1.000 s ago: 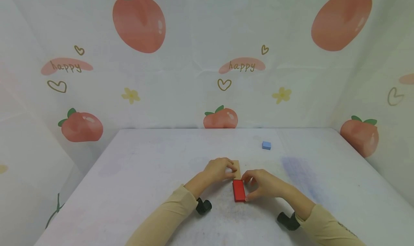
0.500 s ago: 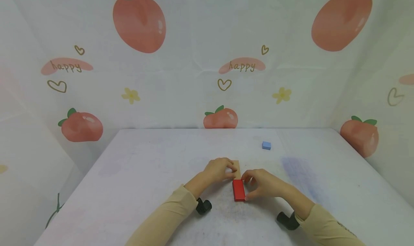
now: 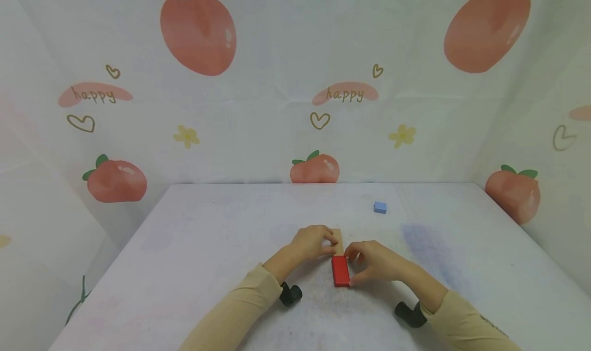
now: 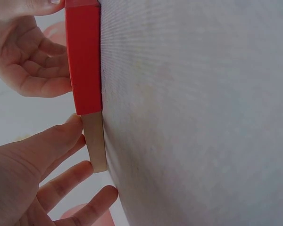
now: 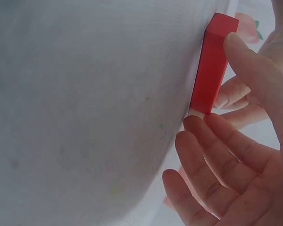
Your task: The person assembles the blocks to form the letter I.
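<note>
Light falls diffuse and even in head view; faint shadow lies below right hand (image 3: 376,261). Wrist views are dimmer, greyish; tabletop (image 4: 203,117) hazy, fine banding beside red block (image 4: 86,59).

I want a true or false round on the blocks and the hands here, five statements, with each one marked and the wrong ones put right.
1. The red block lies end to end with the wooden block. True.
2. The wooden block is green. False: it is tan.
3. The left hand touches the wooden block. True.
4. Nothing lies farther back than the wooden block. False: a small blue block lies farther back, apart from it.
5. The right hand touches the red block. True.
</note>
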Demonstrator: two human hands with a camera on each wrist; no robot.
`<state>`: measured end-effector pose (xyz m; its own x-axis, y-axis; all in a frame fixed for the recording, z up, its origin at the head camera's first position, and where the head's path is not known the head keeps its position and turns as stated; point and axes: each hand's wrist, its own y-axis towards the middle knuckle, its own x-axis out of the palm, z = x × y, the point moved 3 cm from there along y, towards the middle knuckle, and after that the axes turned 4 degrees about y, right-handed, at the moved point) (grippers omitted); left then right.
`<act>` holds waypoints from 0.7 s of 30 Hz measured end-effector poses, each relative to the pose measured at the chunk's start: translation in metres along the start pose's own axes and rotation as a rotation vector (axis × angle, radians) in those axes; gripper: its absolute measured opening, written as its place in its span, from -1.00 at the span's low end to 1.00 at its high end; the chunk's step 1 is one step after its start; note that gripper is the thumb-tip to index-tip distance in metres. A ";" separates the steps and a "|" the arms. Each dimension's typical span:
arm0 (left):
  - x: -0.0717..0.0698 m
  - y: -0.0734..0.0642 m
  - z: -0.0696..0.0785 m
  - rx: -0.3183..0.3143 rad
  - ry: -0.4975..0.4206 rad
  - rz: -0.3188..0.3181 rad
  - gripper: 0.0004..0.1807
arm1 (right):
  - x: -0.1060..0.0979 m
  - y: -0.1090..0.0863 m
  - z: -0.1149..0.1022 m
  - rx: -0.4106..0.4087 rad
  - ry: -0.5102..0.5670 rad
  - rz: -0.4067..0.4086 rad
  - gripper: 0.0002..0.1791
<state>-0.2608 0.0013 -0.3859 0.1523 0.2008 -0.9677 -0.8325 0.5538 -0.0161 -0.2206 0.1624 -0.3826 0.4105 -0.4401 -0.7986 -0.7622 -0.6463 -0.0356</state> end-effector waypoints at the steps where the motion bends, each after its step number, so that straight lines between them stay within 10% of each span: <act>1: 0.000 0.000 0.000 -0.003 -0.001 -0.002 -0.71 | 0.000 0.000 0.000 0.000 -0.002 0.000 -0.47; 21: 0.000 -0.001 0.000 0.012 0.008 0.012 -0.72 | 0.001 0.000 -0.001 0.010 -0.019 0.011 -0.47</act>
<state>-0.2605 0.0007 -0.3856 0.1379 0.2012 -0.9698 -0.8279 0.5609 -0.0013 -0.2203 0.1614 -0.3826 0.3922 -0.4351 -0.8104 -0.7718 -0.6351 -0.0326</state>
